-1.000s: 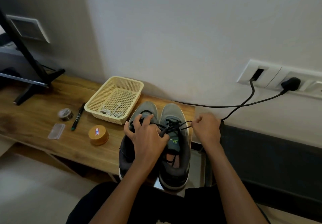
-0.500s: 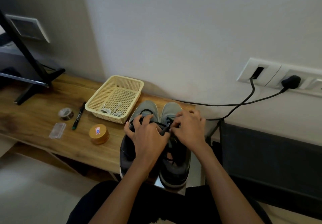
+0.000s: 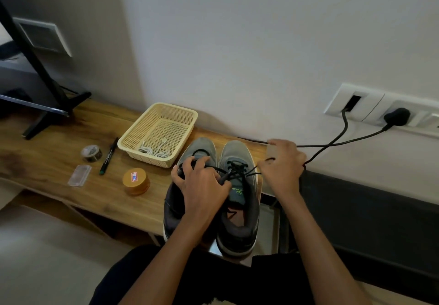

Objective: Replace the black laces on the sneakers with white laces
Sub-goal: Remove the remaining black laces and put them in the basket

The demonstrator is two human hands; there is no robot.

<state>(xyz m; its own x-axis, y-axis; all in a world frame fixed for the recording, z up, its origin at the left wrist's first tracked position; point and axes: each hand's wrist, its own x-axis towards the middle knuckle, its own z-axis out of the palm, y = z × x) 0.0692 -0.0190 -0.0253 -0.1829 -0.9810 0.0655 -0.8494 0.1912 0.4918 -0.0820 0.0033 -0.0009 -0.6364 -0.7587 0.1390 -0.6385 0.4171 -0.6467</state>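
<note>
Two grey sneakers stand side by side on the wooden bench (image 3: pixel 59 167), toes toward the wall. My left hand (image 3: pixel 202 183) rests on the left sneaker (image 3: pixel 199 148) and pinches an end of the black lace (image 3: pixel 237 170). The right sneaker (image 3: pixel 240 209) still carries that black lace across its eyelets. My right hand (image 3: pixel 281 164) is off the shoe's right side, fingers closed on the lace's other end, the strand drawn taut. White laces (image 3: pixel 154 151) lie coiled in the cream basket (image 3: pixel 133 138).
On the bench left of the shoes are a round wooden tin (image 3: pixel 135 181), a black marker (image 3: pixel 108 156), a tape roll (image 3: pixel 91 153) and a small clear case (image 3: pixel 79 179). Black cables (image 3: pixel 344 138) run from wall sockets behind my right hand. A black stand (image 3: pixel 47 91) is far left.
My right hand went from the shoe's right side onto the knot, then pulled back out to the right with the black lace end. My left hand stayed on the left sneaker.
</note>
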